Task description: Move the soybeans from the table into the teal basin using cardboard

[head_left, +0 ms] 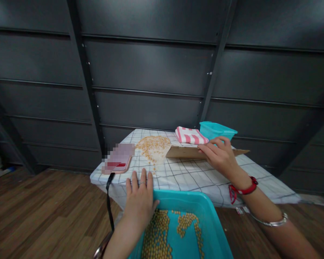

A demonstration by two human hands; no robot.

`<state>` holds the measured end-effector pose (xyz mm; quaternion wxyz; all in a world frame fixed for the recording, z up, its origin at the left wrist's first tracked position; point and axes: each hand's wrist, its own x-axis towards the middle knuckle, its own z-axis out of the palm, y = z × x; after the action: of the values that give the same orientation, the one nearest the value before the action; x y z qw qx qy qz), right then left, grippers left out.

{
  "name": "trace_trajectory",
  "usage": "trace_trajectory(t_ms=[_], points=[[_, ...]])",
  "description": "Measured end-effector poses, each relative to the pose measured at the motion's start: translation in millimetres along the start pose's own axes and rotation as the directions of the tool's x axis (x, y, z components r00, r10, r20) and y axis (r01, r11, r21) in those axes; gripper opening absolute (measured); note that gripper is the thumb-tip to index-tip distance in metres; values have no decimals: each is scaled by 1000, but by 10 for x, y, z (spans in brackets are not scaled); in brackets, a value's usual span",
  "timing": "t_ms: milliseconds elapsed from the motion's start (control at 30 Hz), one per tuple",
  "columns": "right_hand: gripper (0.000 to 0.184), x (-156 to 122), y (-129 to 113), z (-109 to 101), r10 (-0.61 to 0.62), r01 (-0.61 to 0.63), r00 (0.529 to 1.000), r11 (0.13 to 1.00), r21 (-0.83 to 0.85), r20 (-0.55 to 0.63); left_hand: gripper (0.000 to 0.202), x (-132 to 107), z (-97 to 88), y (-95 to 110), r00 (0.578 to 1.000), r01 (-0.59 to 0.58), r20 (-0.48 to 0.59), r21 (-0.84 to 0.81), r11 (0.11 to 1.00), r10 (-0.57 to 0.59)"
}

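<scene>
Here's the cardboard [184,152] on the cloth-covered desk [186,176], standing on its long edge, its long axis running left to right across the cloth. One end points left, right at the scattered beans [153,144] and the pale powder among them; the other tapers off to the right, beyond the knuckles. And the right hand [218,157] has it: fingers over the top, thumb low, the grip pinched closed around the upper edge. Over to the left hand [140,196], grip released, fingers stretched out and slightly spread, reaching past the corner of the blue tray [214,219] with the thumb over its rim; whether the palm presses down, I cannot tell. The right hand covers the cardboard's middle and part of the blue basket [216,128] behind, beside the striped towel [190,136]. The tray, with more beans inside, runs out of view at the bottom, both forearms are cut off too, and blocky pixels blur the phone [124,166] at left.
</scene>
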<state>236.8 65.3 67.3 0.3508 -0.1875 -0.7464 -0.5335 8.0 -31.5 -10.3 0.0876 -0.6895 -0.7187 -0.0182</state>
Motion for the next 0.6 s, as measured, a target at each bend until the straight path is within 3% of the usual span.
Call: trace_trajectory(t_ms=[200, 333, 600], points=[[6, 45, 146, -202, 96, -95, 991, 995, 21, -92, 71, -14, 8, -14, 1000, 3, 0, -13, 1000, -3], [8, 73, 141, -320, 47, -32, 996, 984, 172, -81, 71, -12, 5, -20, 1000, 4, -3, -8, 1000, -4], [10, 98, -27, 12, -66, 66, 998, 990, 126, -5, 71, -5, 14, -47, 1000, -4, -10, -5, 1000, 4]])
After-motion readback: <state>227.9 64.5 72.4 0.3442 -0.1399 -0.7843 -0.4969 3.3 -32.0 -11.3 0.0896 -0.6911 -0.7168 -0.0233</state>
